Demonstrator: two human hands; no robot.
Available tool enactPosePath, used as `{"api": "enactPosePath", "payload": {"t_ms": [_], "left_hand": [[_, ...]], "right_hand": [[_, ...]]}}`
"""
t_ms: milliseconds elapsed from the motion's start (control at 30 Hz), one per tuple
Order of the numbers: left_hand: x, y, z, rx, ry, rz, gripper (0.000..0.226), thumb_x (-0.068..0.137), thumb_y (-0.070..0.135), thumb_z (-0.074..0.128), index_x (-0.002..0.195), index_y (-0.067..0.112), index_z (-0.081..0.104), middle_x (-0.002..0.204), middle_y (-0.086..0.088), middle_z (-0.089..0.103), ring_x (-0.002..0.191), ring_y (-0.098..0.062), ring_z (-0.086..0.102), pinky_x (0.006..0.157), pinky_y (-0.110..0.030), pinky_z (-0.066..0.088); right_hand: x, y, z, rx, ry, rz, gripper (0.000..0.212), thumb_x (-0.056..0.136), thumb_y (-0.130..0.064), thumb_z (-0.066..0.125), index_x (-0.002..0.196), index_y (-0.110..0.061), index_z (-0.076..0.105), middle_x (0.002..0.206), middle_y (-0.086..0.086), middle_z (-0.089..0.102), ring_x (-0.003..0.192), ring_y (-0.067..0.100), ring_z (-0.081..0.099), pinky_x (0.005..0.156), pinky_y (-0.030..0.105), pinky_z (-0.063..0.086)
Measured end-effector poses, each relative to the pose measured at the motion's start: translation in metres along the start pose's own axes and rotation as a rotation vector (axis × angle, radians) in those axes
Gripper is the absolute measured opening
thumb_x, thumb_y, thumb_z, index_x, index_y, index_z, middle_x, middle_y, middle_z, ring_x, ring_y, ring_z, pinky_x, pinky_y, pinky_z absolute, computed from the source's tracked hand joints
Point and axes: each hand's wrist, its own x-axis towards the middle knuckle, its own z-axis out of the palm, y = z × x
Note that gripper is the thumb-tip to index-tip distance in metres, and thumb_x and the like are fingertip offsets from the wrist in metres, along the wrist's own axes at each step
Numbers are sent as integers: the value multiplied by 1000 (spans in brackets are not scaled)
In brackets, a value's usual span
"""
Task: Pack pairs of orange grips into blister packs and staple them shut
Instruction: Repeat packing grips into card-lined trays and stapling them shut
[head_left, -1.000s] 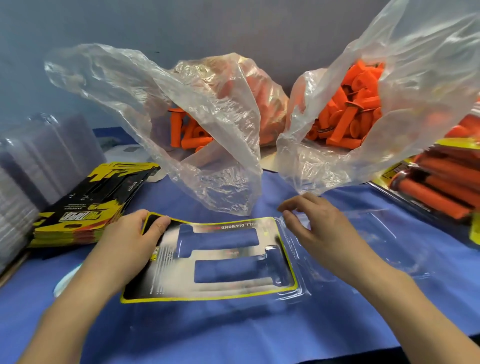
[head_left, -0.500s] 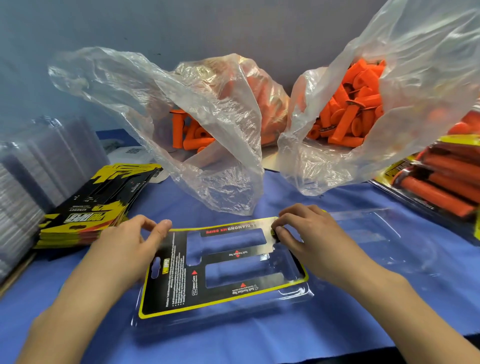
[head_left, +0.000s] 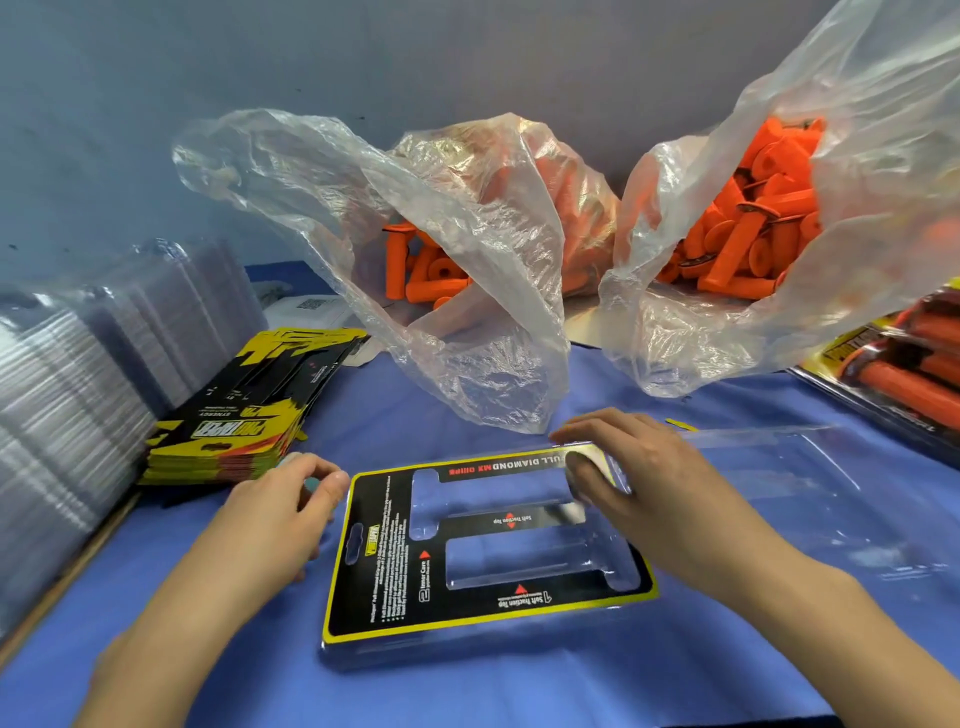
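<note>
- A black-and-yellow card insert (head_left: 387, 551) lies flat in the near half of a clear blister pack (head_left: 483, 642) on the blue-covered table (head_left: 467, 696). Both of its window cut-outs sit over the moulded pockets.
- The right hand (head_left: 641, 480) clamps the card's far right corner, thumb pressed on top and fingers curled over the far edge.
- The left hand (head_left: 280, 514) sits just beside the card's far left corner with fingers curled and thumb tip near the yellow border. It cannot be told whether it touches the card or grips anything.
- The pack's open lid half (head_left: 810, 483) lies flat on the table to the right, beyond the right hand.
- Loose orange grips (head_left: 737, 244) fill two clear plastic bags at the back, the left bag (head_left: 322, 171) and the right bag (head_left: 883, 130), well apart from both hands.
- A stack of printed cards (head_left: 244, 415) lies to the left, next to a tall stack of empty blisters (head_left: 78, 395).
- Filled packs (head_left: 904, 369) holding orange grips lie at the right edge.
</note>
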Motion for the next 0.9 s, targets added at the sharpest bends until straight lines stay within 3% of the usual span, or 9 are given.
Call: {"api": "enactPosePath", "payload": {"t_ms": [67, 167, 267, 367, 467, 600, 733, 900], "left_hand": [[0, -2, 3, -21, -18, -4, 11, 97, 34, 55, 90, 26, 59, 69, -6, 67, 53, -22, 63, 45, -35, 55], [1, -2, 10, -40, -34, 12, 9, 99, 30, 54, 94, 25, 59, 67, -5, 64, 47, -19, 62, 43, -36, 55], [4, -1, 17, -103, -62, -21, 14, 99, 32, 53, 103, 21, 62, 66, -1, 67, 46, -10, 63, 39, -30, 50], [7, -5, 23, -122, -93, -43, 21, 99, 37, 52, 109, 22, 63, 64, 4, 67, 53, -12, 63, 46, -29, 49], [10, -10, 24, -89, -86, -18, 19, 98, 40, 52, 107, 26, 62, 55, 7, 64, 51, -9, 57, 53, -32, 49], [11, -15, 26, -84, -96, -4, 16, 99, 38, 50, 109, 28, 59, 62, 5, 67, 59, -12, 62, 65, -40, 53], [11, -18, 28, -89, -79, -3, 16, 100, 38, 46, 109, 31, 57, 61, 12, 67, 61, -8, 59, 59, -34, 48], [11, -14, 31, -91, -31, -41, 25, 99, 48, 44, 91, 29, 58, 67, 12, 69, 68, -8, 67, 63, -37, 55]], "right_hand": [[3, -10, 7, -43, -91, -44, 32, 101, -34, 48, 131, -33, 58, 136, -16, 53, 125, 8, 45, 104, 20, 29], [7, -21, 21, -143, -241, -64, 46, 101, -51, 35, 146, -42, 36, 157, -17, 25, 144, 8, 20, 115, 21, 11], [7, -33, 32, -144, -323, -95, 57, 96, -64, 26, 150, -46, 22, 164, -15, 10, 151, 10, 2, 122, 32, 0], [5, -41, 43, -143, -389, -126, 71, 88, -75, 17, 153, -45, 12, 165, -15, -3, 151, 11, -10, 122, 37, -10], [3, -40, 48, -180, -432, -130, 72, 90, -75, 20, 153, -44, 12, 165, -15, -5, 151, 12, -13, 122, 41, -8], [4, -39, 47, -173, -438, -121, 68, 92, -73, 24, 152, -44, 15, 164, -17, -2, 151, 10, -11, 123, 39, -8], [4, -41, 48, -192, -444, -127, 66, 91, -73, 24, 151, -45, 17, 164, -18, 1, 151, 11, -8, 123, 38, -5], [5, -44, 45, -195, -439, -127, 65, 92, -73, 26, 150, -43, 23, 164, -18, 6, 151, 11, -3, 123, 36, -2]]}}
